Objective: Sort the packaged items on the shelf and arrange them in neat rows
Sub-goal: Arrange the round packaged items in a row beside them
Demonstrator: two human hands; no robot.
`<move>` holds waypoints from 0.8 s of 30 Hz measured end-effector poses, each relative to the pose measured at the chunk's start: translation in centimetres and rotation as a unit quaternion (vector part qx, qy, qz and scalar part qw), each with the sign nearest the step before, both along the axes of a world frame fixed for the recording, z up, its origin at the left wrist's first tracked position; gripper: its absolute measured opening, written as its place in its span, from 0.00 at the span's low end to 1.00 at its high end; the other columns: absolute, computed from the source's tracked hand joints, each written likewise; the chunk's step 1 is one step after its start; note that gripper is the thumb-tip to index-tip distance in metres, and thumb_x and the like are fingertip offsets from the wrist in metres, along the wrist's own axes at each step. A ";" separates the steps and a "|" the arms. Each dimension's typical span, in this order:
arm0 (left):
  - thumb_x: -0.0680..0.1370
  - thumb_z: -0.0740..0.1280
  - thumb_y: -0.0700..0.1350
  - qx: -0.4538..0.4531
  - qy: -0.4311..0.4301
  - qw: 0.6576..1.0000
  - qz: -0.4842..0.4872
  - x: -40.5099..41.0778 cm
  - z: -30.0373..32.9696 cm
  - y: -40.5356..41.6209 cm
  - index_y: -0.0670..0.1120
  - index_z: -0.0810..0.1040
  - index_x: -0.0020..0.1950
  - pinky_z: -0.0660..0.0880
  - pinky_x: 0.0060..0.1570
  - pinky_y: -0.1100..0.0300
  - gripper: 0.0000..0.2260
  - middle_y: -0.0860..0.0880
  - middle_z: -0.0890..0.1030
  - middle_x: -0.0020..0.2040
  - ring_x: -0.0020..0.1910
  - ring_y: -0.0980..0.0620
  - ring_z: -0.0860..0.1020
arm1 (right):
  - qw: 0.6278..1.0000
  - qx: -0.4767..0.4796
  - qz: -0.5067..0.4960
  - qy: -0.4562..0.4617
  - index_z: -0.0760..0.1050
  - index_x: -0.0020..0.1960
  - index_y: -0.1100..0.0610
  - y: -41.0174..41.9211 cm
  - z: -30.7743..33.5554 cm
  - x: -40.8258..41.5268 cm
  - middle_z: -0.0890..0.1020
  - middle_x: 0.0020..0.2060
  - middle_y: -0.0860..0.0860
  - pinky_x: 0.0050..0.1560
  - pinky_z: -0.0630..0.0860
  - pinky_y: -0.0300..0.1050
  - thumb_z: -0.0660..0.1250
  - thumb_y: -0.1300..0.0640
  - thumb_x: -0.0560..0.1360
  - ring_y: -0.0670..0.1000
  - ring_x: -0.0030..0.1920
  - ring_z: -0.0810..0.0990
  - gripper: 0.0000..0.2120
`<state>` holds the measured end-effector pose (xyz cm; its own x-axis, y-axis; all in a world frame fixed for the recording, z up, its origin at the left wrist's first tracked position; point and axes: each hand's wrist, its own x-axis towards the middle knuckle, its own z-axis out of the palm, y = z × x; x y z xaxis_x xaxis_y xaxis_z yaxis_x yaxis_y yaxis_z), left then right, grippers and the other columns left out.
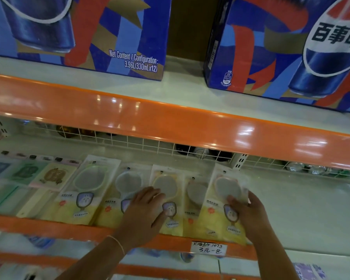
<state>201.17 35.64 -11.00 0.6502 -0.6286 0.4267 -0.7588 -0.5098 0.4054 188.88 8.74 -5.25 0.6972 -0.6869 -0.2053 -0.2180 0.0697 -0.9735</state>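
Five packaged hand mirrors lie in a row along the front of the shelf [291, 209], overlapping slightly. The left hand [148, 209] rests flat on the middle mirror pack [166, 190], fingers straight and spread, gripping nothing. The right hand [249, 211] grips the rightmost mirror pack [226, 190] at its right edge, fingers curled round the wrapper. Flat card packs [53, 174] lie further left.

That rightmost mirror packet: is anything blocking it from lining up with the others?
Nothing visible blocks it. The right hand grips the rightmost packet, which already overlaps its neighbour in the row; bare shelf lies to its right.
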 end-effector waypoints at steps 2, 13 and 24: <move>0.79 0.58 0.59 0.070 -0.019 0.997 -0.003 -0.6 -1.3 0.3 0.47 0.75 0.66 0.66 0.68 0.48 0.22 0.48 0.75 0.67 0.70 0.45 0.69 | 1.000 0.010 0.023 0.005 0.78 0.57 0.58 -0.7 -1.1 0.5 0.86 0.42 0.57 0.34 0.80 0.45 0.73 0.64 0.71 0.54 0.39 0.86 0.15; 0.78 0.53 0.67 0.187 -0.024 0.982 0.022 -1.0 -1.6 -0.2 0.52 0.70 0.72 0.54 0.72 0.43 0.29 0.50 0.66 0.75 0.77 0.46 0.55 | 0.919 -0.304 0.131 0.213 0.68 0.56 0.53 0.7 -4.5 4.9 0.78 0.44 0.51 0.39 0.72 0.44 0.69 0.48 0.72 0.52 0.42 0.78 0.17; 0.77 0.52 0.70 0.205 -0.005 0.978 0.039 -0.9 -1.6 -0.4 0.53 0.66 0.75 0.56 0.74 0.41 0.32 0.49 0.64 0.76 0.77 0.46 0.56 | 0.896 -0.400 0.097 0.166 0.71 0.64 0.52 2.3 -6.6 3.5 0.74 0.52 0.56 0.52 0.75 0.49 0.67 0.46 0.74 0.58 0.55 0.73 0.21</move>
